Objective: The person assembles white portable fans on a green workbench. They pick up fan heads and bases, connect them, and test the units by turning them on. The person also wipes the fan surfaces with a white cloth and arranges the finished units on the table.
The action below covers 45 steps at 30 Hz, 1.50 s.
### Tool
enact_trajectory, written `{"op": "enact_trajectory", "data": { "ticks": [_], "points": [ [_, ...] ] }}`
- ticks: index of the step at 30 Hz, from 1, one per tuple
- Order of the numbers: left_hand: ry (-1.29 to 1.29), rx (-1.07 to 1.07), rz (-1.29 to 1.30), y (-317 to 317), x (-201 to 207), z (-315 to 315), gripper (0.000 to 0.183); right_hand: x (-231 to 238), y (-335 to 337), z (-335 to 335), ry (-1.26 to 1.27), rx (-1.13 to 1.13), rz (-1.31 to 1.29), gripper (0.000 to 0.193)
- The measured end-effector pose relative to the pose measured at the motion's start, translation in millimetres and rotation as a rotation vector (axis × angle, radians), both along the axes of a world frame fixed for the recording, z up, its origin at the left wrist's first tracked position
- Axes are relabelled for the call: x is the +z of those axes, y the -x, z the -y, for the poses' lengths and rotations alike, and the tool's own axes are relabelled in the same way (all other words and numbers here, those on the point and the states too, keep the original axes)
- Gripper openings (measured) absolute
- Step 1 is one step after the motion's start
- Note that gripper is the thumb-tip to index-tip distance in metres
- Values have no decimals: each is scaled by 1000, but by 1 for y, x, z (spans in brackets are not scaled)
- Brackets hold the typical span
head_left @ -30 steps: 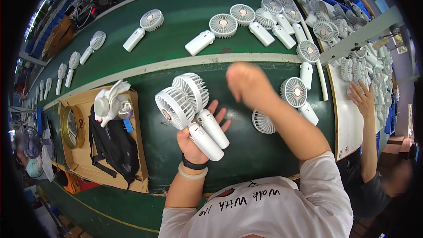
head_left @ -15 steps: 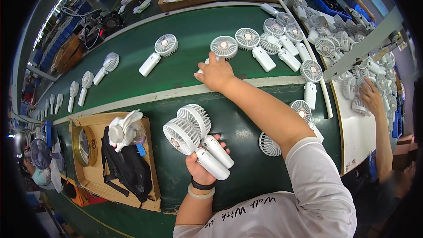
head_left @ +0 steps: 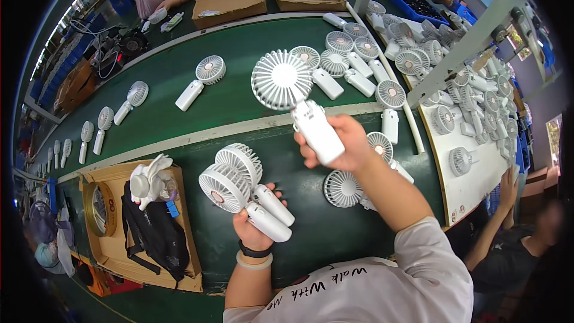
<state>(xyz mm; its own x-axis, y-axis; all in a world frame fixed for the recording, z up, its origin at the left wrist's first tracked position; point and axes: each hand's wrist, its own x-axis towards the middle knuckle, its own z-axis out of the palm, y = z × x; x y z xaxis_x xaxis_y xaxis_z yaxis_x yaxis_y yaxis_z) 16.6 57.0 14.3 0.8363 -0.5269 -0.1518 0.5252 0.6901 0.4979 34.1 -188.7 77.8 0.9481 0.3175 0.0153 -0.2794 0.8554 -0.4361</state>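
A white handheld fan [head_left: 318, 136] is being gripped by its handle in the right hand [head_left: 351, 143], the fingers being wrapped round it, and its round grille is being held upward in front of the green belt [head_left: 257, 33]. In the left hand [head_left: 253, 236], two white fans [head_left: 224, 186] are being clasped side by side by curled fingers, their heads being pointed up and to the left over the dark green tabletop [head_left: 311, 227]. Near the right forearm, two other fans [head_left: 342, 188] are being supported by the tabletop, one being partly hidden by that arm. At the left, a black bag [head_left: 158, 233] and a gold ring [head_left: 98, 208] are being held in a cardboard tray [head_left: 110, 251]. Spaced fans [head_left: 210, 70] are being carried on the belt, with a cluster [head_left: 339, 42] being gathered at its right. Farther right, a heap of fans [head_left: 490, 103] is being borne by a white table [head_left: 472, 184], beside which a co-worker's hand [head_left: 508, 186] is being held.
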Motion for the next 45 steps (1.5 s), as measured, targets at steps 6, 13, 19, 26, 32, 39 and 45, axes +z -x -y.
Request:
{"op": "enact_trajectory", "data": {
  "ticks": [6,13,19,26,32,39,45],
  "points": [
    [-17,-27,-21,3,0,2,69,1,42,-18,-141,29,115,52],
    [29,-15,-7,2,1,0,64,-7,40,-24,-16,-86,110,55],
    [70,-20,-42,-1,-4,-3,65,-4,41,-42,240,-256,23,43],
    [67,-17,-96,1,-3,-1,70,5,45,-45,595,-372,-41,41],
    [56,-60,-54,1,-5,0,67,6,47,-38,621,-427,-40,40],
    [20,-79,5,3,-7,0,65,-1,58,-31,613,-433,-40,41],
    [-10,-122,190,4,8,3,79,-6,77,-12,615,-484,-25,40]
  ]
}}
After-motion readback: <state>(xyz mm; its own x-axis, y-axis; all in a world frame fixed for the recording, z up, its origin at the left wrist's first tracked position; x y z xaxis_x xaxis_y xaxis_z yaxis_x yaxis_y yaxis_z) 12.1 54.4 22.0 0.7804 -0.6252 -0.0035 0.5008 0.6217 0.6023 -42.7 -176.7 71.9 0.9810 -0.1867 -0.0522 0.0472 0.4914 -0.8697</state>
